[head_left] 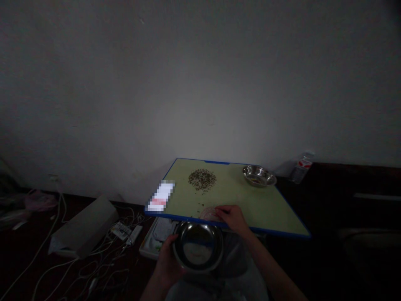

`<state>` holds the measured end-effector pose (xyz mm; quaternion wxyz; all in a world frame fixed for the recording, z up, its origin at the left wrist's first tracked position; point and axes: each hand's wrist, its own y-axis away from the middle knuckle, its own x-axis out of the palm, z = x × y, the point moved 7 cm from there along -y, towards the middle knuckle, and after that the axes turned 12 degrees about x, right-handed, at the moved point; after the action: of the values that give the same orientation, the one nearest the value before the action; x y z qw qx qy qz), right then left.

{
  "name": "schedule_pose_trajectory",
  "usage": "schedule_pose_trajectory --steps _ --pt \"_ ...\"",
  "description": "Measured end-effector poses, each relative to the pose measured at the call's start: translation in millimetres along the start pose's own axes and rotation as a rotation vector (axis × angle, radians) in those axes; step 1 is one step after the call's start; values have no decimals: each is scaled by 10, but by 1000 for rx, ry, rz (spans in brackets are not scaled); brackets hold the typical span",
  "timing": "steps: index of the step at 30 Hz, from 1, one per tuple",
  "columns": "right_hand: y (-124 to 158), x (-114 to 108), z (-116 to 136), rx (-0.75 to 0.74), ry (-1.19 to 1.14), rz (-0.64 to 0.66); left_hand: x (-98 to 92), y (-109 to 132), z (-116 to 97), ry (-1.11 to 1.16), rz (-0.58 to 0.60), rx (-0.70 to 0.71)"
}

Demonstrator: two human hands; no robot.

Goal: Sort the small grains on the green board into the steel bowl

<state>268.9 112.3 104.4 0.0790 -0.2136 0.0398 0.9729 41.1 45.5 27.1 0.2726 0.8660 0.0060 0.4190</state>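
Note:
My left hand (167, 259) grips the rim of a shiny metal bowl (198, 246), tilted just below the near edge of a small light-green table (250, 213) with a blue border. Between the closed fingers of my right hand (231, 216) is a thin, see-through pinkish piece with a rounded edge (208, 214); its exact kind is unclear. That piece lies against the tabletop at the near edge, above the bowl. A few dark bits are beside it. Farther back on the table lies a spread pile of small brown grains or seeds (202, 179).
A second metal bowl (259, 176) stands at the table's back right. On the left edge lies a blurred bright phone-like screen (160, 196). A clear bottle (302, 167) stands beyond the table. Cables, a power strip (134, 235) and a box (84, 225) are at the left.

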Motion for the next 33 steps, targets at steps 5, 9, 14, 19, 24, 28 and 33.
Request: schedule_pose_trajectory --steps 5,9,14,19,24,28,33 --pt "-182 -81 -51 45 -78 -43 2 47 -61 -26 -13 -6" --pt "-432 -181 95 16 78 -181 -63 8 -92 -28 -27 1" --pt "-605 3 304 -50 228 -188 -128 -66 -118 -48 -10 35" --pt "-536 211 324 -83 278 -97 -149 -43 -127 -55 -51 34" --pt "-383 236 328 -84 252 -74 -181 -66 -128 -56 -44 53" --pt "-278 276 340 -107 215 -61 -189 -83 -118 -63 -25 49" --pt "-159 351 337 -137 140 -28 -114 -34 -140 -65 13 54"
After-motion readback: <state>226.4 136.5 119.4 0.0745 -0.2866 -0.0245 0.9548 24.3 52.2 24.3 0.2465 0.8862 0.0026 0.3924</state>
